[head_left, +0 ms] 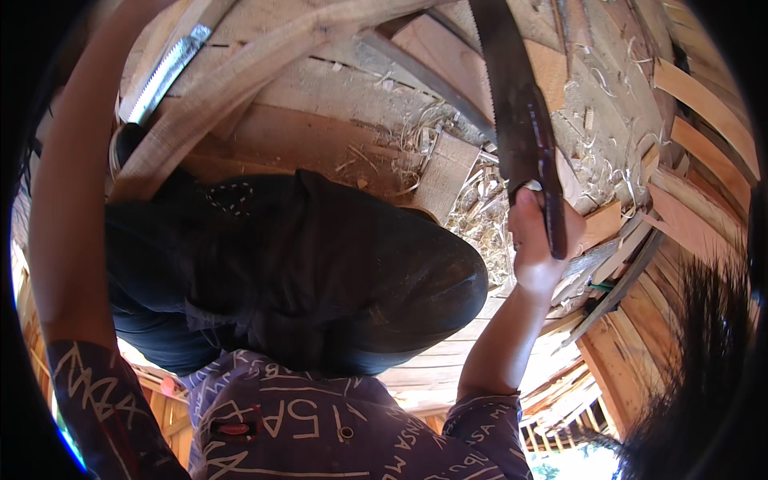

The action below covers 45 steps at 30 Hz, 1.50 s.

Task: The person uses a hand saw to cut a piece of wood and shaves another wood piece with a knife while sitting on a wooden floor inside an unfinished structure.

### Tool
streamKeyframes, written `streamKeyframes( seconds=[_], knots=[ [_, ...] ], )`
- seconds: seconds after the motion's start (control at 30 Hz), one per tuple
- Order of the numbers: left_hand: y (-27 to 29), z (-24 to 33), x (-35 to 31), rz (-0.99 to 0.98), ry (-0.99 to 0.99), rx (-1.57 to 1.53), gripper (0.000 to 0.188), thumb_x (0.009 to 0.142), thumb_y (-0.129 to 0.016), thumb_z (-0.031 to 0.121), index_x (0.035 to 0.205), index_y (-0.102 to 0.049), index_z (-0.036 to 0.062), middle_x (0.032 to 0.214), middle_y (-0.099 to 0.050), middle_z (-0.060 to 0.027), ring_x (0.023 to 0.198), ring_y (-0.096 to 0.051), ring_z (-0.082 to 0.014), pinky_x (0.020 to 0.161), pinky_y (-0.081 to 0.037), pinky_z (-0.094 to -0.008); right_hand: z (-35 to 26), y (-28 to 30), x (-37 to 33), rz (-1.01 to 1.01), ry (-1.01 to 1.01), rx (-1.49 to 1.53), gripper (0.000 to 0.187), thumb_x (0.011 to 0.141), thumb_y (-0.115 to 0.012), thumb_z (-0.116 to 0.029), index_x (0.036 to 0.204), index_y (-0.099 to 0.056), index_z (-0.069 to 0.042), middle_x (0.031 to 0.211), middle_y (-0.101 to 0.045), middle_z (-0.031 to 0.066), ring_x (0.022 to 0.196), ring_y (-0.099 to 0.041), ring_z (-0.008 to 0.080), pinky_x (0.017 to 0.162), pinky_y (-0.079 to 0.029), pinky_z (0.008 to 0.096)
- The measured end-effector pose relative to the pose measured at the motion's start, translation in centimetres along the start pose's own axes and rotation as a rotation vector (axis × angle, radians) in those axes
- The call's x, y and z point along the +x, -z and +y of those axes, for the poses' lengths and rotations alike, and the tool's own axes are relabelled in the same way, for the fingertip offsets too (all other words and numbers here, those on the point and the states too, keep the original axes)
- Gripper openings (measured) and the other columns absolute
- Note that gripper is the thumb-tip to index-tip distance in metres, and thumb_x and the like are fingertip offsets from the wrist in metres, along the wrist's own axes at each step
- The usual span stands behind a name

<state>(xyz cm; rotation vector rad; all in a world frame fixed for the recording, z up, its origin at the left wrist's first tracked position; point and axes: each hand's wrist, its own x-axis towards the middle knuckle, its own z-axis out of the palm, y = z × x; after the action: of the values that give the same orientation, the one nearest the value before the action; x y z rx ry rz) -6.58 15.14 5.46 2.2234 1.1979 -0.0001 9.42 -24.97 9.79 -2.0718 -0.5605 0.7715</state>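
A saw [516, 112] with a dark blade is gripped by the handle in the right hand [534, 236], of which the fingers are closed around it; the saw is held to the right of the bent, dark-trousered leg [344, 272], with its blade pointed to the upper edge and its teeth turned to the left; whether any wood is touched by it cannot be told; the left forearm [68, 200] is stretched up, but its hand is cut off by the upper edge, so its state cannot be told; near this arm, a second saw [170, 74] is seen beside a long curved wooden bar [240, 72]; wood shavings [488, 208] are scattered near the right hand.
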Motion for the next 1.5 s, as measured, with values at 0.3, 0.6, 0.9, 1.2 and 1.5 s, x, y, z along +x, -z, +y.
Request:
streamKeyframes(
  seconds=[0.3,0.6,0.9,1.2,1.5],
  knots=[
    [-5.9,0.9,-9.7,-0.484,-0.215,-0.038,0.070,0.070,-0.079,0.028,0.126,-0.046,0.0026,0.115,-0.063,-0.0238,0.108,-0.061,-0.0335,0.095,-0.046,-0.0361,-3.9,-0.8,-5.6,0.238,0.097,-0.100,0.024,0.084,-0.069,-0.008,0.065,-0.057,-0.001,0.050,-0.046,-0.0014,0.048,-0.038,0.0043,0.044,-0.030,0.0272],
    [-3.1,2.7,-14.4,-0.294,-0.285,0.248,0.080,0.064,-0.083,0.049,0.117,-0.047,0.0024,0.105,-0.066,-0.0212,0.098,-0.064,-0.0358,0.086,-0.049,-0.0434,-4.4,-3.1,-13.3,0.412,0.173,-0.096,0.023,0.081,-0.070,-0.015,0.066,-0.060,0.000,0.054,-0.055,0.0180,0.047,-0.056,0.0331,0.047,-0.042,0.0372],
    [-5.5,-0.8,-17.6,0.242,-0.367,-0.368,0.083,0.071,-0.082,0.034,0.134,-0.038,0.0031,0.124,-0.049,-0.0214,0.116,-0.050,-0.0331,0.094,-0.043,-0.0414,-1.5,-1.5,-16.4,0.511,0.140,-0.130,0.022,0.081,-0.069,-0.019,0.075,-0.065,0.002,0.059,-0.058,0.0180,0.051,-0.057,0.0318,0.052,-0.044,0.0390],
    [-2.0,-3.0,-23.4,-0.033,-0.014,0.305,0.078,0.073,-0.080,0.029,0.136,-0.039,0.0097,0.132,-0.049,-0.0190,0.123,-0.049,-0.0361,0.099,-0.038,-0.0531,-0.3,-2.1,-19.3,0.598,0.196,-0.118,0.024,0.083,-0.070,-0.019,0.075,-0.065,0.003,0.056,-0.056,0.0138,0.049,-0.052,0.0233,0.050,-0.040,0.0362],
    [-2.6,-4.8,-22.8,-0.063,-0.080,0.478,0.063,0.079,-0.070,0.023,0.134,-0.042,0.0100,0.128,-0.054,-0.0208,0.121,-0.050,-0.0374,0.100,-0.037,-0.0532,-2.7,-3.4,-20.7,0.621,0.263,-0.158,0.028,0.083,-0.069,-0.020,0.068,-0.060,0.002,0.055,-0.054,0.0147,0.049,-0.052,0.0260,0.050,-0.040,0.0377]
  ],
)
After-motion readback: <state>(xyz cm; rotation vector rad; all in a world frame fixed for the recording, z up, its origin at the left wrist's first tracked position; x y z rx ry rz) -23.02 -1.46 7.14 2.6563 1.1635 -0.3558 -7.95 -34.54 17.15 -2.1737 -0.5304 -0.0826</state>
